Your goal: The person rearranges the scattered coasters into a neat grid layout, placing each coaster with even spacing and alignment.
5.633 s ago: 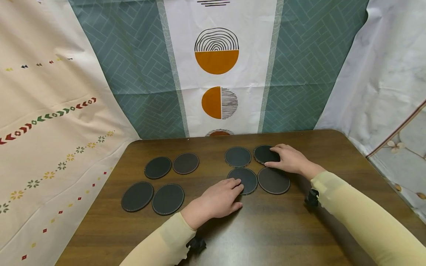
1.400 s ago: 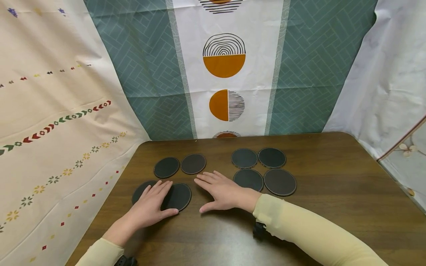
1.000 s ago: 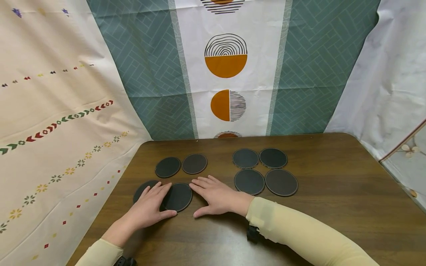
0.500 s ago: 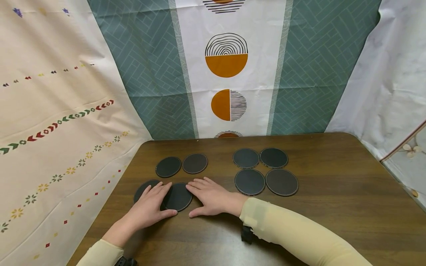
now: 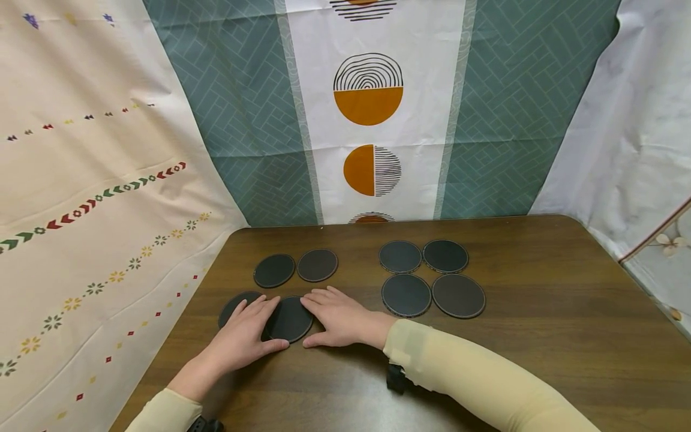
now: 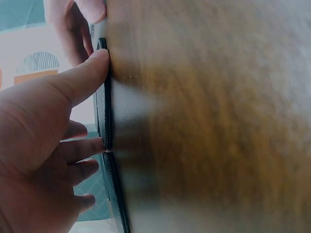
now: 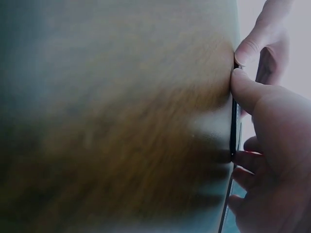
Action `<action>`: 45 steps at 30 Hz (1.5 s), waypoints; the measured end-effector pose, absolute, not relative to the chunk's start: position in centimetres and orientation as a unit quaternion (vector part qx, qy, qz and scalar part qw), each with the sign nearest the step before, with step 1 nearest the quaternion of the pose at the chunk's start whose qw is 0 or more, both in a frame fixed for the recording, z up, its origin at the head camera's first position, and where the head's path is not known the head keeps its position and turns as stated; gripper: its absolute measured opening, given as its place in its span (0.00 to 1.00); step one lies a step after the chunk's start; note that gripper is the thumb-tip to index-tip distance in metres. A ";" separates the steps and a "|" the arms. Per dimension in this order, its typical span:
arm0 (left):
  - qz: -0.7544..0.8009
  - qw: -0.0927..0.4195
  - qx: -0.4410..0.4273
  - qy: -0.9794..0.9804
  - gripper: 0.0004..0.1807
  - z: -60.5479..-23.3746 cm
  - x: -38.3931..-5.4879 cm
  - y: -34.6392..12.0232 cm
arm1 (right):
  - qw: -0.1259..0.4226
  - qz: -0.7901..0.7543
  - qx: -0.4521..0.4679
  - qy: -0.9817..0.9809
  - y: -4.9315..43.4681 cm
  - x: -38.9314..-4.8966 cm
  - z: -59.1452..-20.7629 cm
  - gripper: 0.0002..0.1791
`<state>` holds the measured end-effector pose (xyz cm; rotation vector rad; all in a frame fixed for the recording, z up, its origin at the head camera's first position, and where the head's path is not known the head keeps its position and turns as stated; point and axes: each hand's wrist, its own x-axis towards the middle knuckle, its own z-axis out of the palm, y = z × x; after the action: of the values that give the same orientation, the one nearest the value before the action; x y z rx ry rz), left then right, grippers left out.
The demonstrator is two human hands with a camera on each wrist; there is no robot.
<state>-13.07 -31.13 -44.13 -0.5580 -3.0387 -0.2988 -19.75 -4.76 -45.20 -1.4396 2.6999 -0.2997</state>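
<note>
My left hand (image 5: 240, 333) lies over the gap between two dark round coasters at the front left, its fingertips and thumb spread along the edge of the right one (image 5: 291, 318). From the other side my right hand (image 5: 340, 318) reaches that same coaster, index fingertip at its right rim and thumb by its near edge. In the left wrist view the left thumb rests at the rim of this coaster (image 6: 108, 111), seen edge-on. The right wrist view has both thumbs close together at its edge. The front-left coaster (image 5: 232, 306) is partly hidden under the left hand.
Behind them lie a black coaster (image 5: 274, 270) and a brownish one (image 5: 317, 265). Right of centre, a block of coasters (image 5: 406, 295) sits two by two, rims nearly meeting. The brown wooden table (image 5: 518, 300) is bordered by hanging cloths (image 5: 486, 120).
Both hands were at the right-hand block several seconds ago and have moved to the left group. Over the last second my right hand slid left to the coaster's rim; the left hand stayed put.
</note>
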 end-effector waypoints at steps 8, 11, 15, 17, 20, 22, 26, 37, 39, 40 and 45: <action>-0.093 0.028 -0.188 -0.977 0.51 -44.0 -13.0 -31.0 | 0.023 -0.104 -0.466 0.878 -5.2 -20.0 -45.4 0.48; -0.091 0.031 -0.191 -0.977 0.51 -44.0 -13.0 -30.9 | 0.021 -0.106 -0.463 0.880 -5.4 -20.1 -45.5 0.47; -0.090 0.038 -0.193 -0.976 0.50 -44.0 -12.9 -30.8 | 0.019 -0.107 -0.460 0.881 -5.6 -20.2 -45.4 0.46; -0.092 0.042 -0.193 -0.976 0.50 -44.1 -12.9 -30.8 | 0.018 -0.106 -0.458 0.882 -5.6 -20.2 -45.4 0.46; -0.096 0.044 -0.195 -0.975 0.49 -44.1 -12.9 -30.7 | 0.015 -0.105 -0.457 0.883 -5.7 -20.1 -45.3 0.45; -0.098 0.045 -0.200 -0.974 0.49 -44.0 -12.8 -30.7 | 0.013 -0.103 -0.457 0.884 -5.7 -20.1 -45.2 0.45; -0.104 0.034 -0.203 -0.973 0.49 -43.9 -12.8 -30.9 | 0.010 -0.104 -0.456 0.884 -5.8 -20.0 -45.2 0.45; -0.107 0.033 -0.212 -0.971 0.48 -43.9 -13.1 -31.0 | 0.005 -0.107 -0.458 0.882 -5.8 -20.2 -45.3 0.45; -0.108 0.037 -0.216 -0.970 0.48 -44.0 -13.2 -30.9 | 0.004 -0.108 -0.458 0.882 -5.7 -20.3 -45.2 0.45; -0.110 0.039 -0.218 -0.969 0.48 -44.0 -13.2 -30.9 | 0.003 -0.108 -0.459 0.882 -5.7 -20.4 -45.2 0.46; -0.119 0.048 -0.225 -0.966 0.47 -44.0 -13.4 -30.6 | 0.003 -0.111 -0.461 0.880 -5.4 -20.4 -44.7 0.46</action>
<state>-13.42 -30.61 -44.01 -0.6856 -2.9444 -0.3643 -20.44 -5.40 -44.71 -1.4459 2.7611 -0.3481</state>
